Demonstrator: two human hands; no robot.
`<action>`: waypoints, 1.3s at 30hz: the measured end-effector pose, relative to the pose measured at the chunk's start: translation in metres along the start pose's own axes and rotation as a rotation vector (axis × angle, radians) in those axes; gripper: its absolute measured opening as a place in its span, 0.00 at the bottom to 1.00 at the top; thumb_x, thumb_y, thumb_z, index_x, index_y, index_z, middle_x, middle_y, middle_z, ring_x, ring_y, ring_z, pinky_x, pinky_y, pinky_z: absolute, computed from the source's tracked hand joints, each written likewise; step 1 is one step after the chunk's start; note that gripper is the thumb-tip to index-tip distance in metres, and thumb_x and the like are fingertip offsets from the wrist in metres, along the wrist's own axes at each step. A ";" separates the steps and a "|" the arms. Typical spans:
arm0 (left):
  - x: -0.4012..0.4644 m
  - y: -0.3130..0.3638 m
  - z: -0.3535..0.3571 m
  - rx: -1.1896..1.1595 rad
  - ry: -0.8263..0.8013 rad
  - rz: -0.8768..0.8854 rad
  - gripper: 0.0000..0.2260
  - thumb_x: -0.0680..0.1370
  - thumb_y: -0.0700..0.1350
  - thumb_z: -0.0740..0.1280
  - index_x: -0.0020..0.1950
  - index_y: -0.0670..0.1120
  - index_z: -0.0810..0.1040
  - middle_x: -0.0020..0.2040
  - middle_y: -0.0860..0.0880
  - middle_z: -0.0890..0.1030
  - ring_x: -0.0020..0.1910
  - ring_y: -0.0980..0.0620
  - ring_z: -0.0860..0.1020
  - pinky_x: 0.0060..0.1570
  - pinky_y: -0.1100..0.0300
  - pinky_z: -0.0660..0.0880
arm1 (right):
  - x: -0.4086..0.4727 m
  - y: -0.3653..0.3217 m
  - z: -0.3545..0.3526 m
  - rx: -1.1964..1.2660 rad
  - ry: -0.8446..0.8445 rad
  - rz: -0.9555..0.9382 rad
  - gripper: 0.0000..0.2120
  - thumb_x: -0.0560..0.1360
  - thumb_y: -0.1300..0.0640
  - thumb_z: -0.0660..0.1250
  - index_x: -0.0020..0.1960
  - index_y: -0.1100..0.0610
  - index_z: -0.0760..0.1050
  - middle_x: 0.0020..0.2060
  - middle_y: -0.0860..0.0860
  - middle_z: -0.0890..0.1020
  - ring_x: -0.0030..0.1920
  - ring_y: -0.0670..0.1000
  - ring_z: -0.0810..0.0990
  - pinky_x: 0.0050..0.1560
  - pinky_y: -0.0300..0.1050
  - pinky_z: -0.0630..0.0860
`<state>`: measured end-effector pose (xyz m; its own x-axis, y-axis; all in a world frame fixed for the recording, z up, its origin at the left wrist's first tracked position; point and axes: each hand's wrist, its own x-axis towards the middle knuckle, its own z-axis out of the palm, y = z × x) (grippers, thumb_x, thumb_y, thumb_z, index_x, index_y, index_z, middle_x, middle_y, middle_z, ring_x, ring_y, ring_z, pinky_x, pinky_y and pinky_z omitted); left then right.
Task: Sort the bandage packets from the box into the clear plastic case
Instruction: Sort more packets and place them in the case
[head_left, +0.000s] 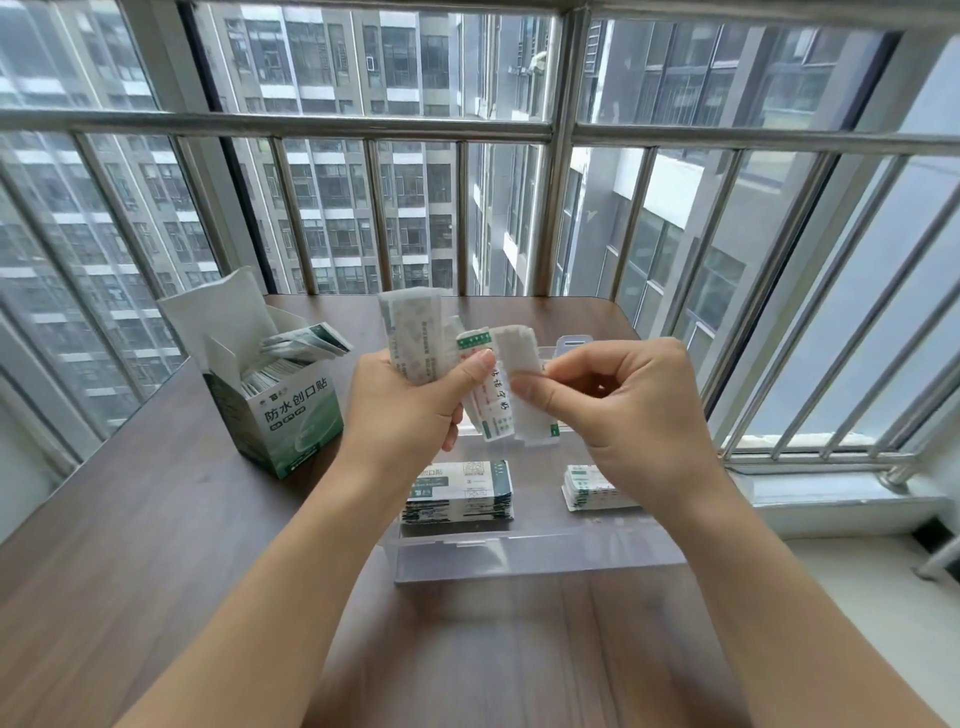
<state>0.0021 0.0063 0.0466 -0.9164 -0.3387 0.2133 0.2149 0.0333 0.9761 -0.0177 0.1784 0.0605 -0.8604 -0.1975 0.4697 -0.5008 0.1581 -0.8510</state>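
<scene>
1. Bandage packets: you hold a loose bunch of packets (415, 338) above the clear plastic case (540, 558). More packets remain in the open box (288, 410) on the table (130, 545), to the left of the case.

2. Left hand (410, 402): its fingers are curled around the bunch, with the thumb pressed on a green-edged packet (485, 395) that hangs downward from the grip.

3. Right hand (618, 397): thumb and forefinger pinch a single white packet (519, 387) just beside the left thumb. You appear to be separating it from the bunch, though motion blur keeps me from telling whether it is fully free.

4. Case contents: one stack of larger packets (457, 493) lies at the left of the case, and a smaller stack (592, 488) lies at the right, partly hidden by your right wrist. The two stacks sit well apart.

5. Risk, dropped packets: the left-hand bunch is fanned and unevenly held. Pulling on the pinched packet could drag its neighbours loose and scatter them across both stacks.

6. Risk, mis-sorting: the pinched packet's printing is not readable here. Placing it by feel could put it on the wrong stack.

7. Risk, disturbed stacks: your right wrist hangs close over the smaller stack. Lowering the hand carelessly could knock it askew.
</scene>
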 end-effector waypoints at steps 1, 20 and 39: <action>0.000 0.000 0.000 -0.010 -0.007 -0.008 0.08 0.74 0.42 0.75 0.39 0.40 0.81 0.23 0.50 0.73 0.23 0.52 0.68 0.21 0.61 0.67 | -0.001 -0.002 0.003 0.012 -0.016 0.014 0.06 0.68 0.58 0.80 0.37 0.59 0.86 0.29 0.50 0.84 0.29 0.46 0.78 0.32 0.39 0.75; -0.002 -0.003 0.005 0.015 -0.136 -0.042 0.10 0.77 0.42 0.72 0.37 0.40 0.81 0.25 0.46 0.74 0.23 0.49 0.70 0.21 0.61 0.69 | -0.005 0.007 0.011 -0.472 0.132 -0.271 0.09 0.68 0.59 0.74 0.33 0.54 0.75 0.27 0.46 0.78 0.30 0.46 0.77 0.33 0.46 0.75; -0.007 0.008 0.006 -0.155 -0.277 -0.109 0.14 0.74 0.49 0.70 0.46 0.38 0.83 0.33 0.47 0.79 0.28 0.54 0.75 0.27 0.64 0.75 | 0.001 0.008 0.009 -0.165 -0.110 -0.141 0.07 0.70 0.58 0.79 0.38 0.56 0.81 0.39 0.46 0.81 0.38 0.50 0.82 0.35 0.48 0.81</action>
<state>0.0087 0.0145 0.0534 -0.9892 -0.0630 0.1323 0.1400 -0.1396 0.9803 -0.0214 0.1713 0.0520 -0.7699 -0.3312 0.5455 -0.6319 0.2760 -0.7242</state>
